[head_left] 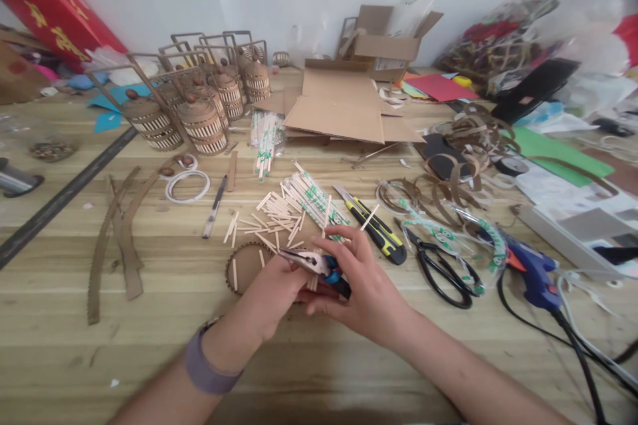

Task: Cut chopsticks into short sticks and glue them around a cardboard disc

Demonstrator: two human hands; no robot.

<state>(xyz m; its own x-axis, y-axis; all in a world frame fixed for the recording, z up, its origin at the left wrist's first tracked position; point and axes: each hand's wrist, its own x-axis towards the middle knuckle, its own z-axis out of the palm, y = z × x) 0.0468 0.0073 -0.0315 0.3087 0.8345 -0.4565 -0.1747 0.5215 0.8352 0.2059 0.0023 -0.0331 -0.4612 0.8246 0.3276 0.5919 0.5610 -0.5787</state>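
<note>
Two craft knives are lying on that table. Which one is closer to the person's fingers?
The black-and-yellow knife, just beyond the right hand's fingers. The slim knife lies farther off to the left, near the white ring.

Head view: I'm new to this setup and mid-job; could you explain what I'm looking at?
No machine here: these are a person's bare hands, filmed by a camera worn on the head, looking forward and down. The right hand is around blue-handled pliers, whose metal nose shows by the left hand; what its fingers hold is mostly hidden. On the wooden table, a round cardboard piece lies partly behind that hand, with short pale sticks beyond. To the right are a cutter, scissors and a glue gun; lidded baskets stand further back.
</note>
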